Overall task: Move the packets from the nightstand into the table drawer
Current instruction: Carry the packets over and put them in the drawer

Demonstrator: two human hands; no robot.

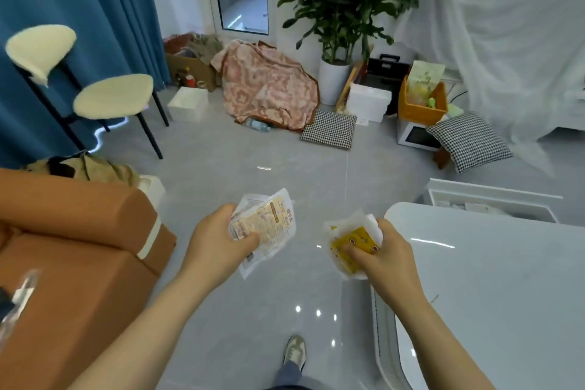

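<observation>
Left hand [218,239] grips a pale packet [266,228], right hand [376,252] pinches a yellow packet [349,247], both held above the floor. The white table [493,279] lies just right of the right hand; beyond it an open drawer [490,201], contents blurred, perhaps packets.

Left hand [218,239] grips pale packet [264,226]; right hand [378,252] grips yellow packet [353,247] (beside white table [493,279]); open drawer [493,203] beyond.

- Glossy white rounded table [493,279]: cut off by right and bottom edges.
- White open drawer [493,192] behind table: contents too small to tell.
- Blurred clear shiny object [19,296] far left of table: unidentifiable.
</observation>
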